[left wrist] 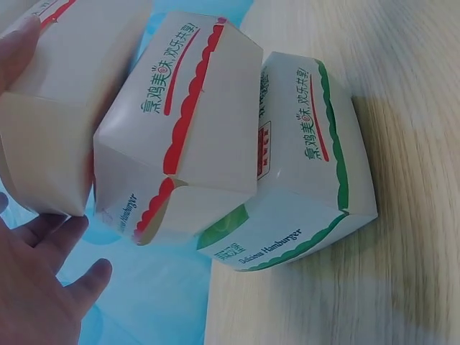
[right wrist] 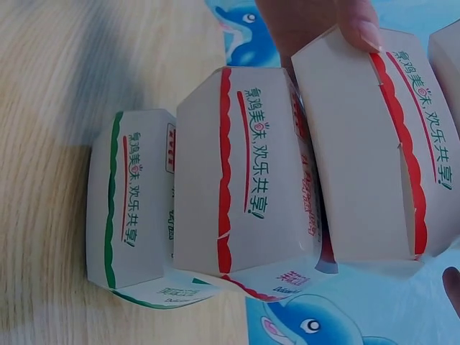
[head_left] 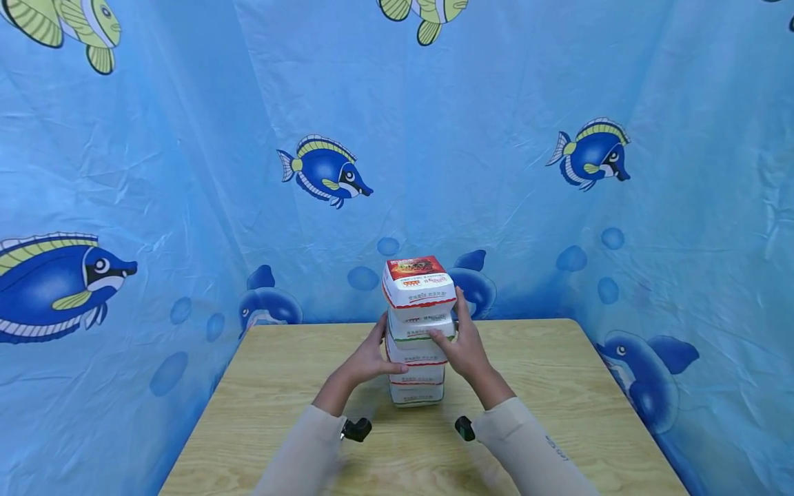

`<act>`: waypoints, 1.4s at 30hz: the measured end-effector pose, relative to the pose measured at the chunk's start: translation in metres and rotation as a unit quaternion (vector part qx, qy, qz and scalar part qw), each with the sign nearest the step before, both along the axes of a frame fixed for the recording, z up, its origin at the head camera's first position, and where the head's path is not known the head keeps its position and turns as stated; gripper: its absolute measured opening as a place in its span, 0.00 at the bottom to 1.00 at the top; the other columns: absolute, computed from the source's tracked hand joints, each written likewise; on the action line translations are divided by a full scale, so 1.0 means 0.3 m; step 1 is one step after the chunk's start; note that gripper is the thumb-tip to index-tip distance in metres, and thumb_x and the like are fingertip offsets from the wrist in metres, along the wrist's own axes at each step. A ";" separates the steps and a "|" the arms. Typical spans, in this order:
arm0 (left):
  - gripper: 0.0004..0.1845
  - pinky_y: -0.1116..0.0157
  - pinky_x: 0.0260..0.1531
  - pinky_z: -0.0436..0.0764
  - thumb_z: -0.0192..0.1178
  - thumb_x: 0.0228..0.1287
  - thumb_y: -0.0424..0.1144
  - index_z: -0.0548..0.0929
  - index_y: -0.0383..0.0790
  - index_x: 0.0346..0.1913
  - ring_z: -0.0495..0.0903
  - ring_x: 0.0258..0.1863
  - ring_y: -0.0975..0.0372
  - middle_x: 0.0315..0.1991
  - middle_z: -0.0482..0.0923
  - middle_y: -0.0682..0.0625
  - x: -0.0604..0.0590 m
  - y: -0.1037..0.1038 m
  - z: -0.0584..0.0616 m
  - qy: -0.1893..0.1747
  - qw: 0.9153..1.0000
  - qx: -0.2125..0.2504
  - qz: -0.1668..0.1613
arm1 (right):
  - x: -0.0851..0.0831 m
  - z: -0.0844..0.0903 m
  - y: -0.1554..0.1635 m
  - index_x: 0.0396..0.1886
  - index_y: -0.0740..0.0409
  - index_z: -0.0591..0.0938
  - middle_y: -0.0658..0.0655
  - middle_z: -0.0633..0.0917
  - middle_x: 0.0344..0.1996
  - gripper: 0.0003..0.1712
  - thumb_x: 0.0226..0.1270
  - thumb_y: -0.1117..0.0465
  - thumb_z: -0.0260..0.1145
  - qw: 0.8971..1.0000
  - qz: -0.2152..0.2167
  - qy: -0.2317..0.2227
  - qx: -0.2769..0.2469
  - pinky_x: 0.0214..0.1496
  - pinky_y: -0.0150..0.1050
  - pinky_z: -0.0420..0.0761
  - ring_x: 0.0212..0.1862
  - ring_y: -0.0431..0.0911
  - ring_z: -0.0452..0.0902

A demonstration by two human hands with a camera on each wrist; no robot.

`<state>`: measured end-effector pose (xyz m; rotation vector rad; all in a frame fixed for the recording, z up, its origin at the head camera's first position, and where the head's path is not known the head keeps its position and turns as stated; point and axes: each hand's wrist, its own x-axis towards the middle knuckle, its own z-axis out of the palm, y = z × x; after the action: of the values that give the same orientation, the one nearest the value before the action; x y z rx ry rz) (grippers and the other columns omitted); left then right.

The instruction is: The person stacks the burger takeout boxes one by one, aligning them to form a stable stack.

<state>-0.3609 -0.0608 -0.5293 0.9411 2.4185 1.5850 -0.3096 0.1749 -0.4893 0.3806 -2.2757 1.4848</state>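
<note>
Several white paper hamburger boxes stand in one column at mid-table. The bottom box (head_left: 415,395) has a green scalloped edge; the second box (right wrist: 251,172) has a red one. My left hand (head_left: 366,360) grips the red-edged third box (right wrist: 359,158) from the left, thumb on its front. A narrow gap shows between the second and third boxes in the right wrist view. With thumb on the front of the green-edged fourth box (head_left: 422,328) and fingers along the right side, my right hand (head_left: 468,348) holds the upper boxes. The top box (head_left: 418,282) has a red picture lid and sits slightly askew.
The light wooden table (head_left: 279,386) ends at a far edge just behind the stack. A blue curtain (head_left: 434,172) printed with fish and dolphins hangs behind it and on both sides. Black wrist cameras hang below both cuffs.
</note>
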 end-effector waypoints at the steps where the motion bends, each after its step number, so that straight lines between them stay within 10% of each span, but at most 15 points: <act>1: 0.64 0.43 0.62 0.63 0.79 0.44 0.48 0.42 0.69 0.75 0.62 0.67 0.57 0.68 0.62 0.55 0.001 0.001 -0.001 -0.004 1.000 0.001 0.001 | 0.001 -0.001 -0.001 0.79 0.43 0.40 0.59 0.66 0.69 0.56 0.64 0.43 0.67 1.000 0.003 0.003 -0.001 0.52 0.64 0.75 0.62 0.59 0.70; 7: 0.63 0.40 0.62 0.62 0.79 0.45 0.48 0.42 0.72 0.75 0.62 0.66 0.55 0.67 0.64 0.54 0.001 0.003 -0.008 -0.019 1.000 0.002 0.009 | 0.003 -0.003 -0.005 0.77 0.34 0.46 0.55 0.78 0.57 0.51 0.64 0.46 0.68 1.000 0.019 0.012 -0.014 0.47 0.57 0.80 0.52 0.53 0.79; 16: 0.61 0.39 0.64 0.58 0.78 0.45 0.49 0.44 0.67 0.76 0.58 0.70 0.53 0.70 0.60 0.52 0.006 0.001 -0.023 -0.030 0.999 0.005 0.018 | 0.001 -0.009 -0.010 0.78 0.32 0.39 0.54 0.58 0.74 0.56 0.63 0.43 0.68 1.000 0.001 -0.001 0.006 0.62 0.67 0.63 0.71 0.57 0.56; 42: 0.55 0.39 0.65 0.55 0.78 0.44 0.52 0.54 0.60 0.74 0.55 0.71 0.54 0.69 0.61 0.54 -0.002 0.014 -0.051 -0.030 0.999 0.003 0.037 | -0.001 -0.018 -0.014 0.79 0.35 0.41 0.54 0.58 0.74 0.56 0.61 0.37 0.67 1.000 -0.008 -0.005 0.015 0.63 0.65 0.64 0.70 0.58 0.58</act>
<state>-0.3616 -0.0567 -0.5447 0.8023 2.4358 1.6201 -0.3099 0.1709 -0.4946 0.3634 -2.3067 1.4493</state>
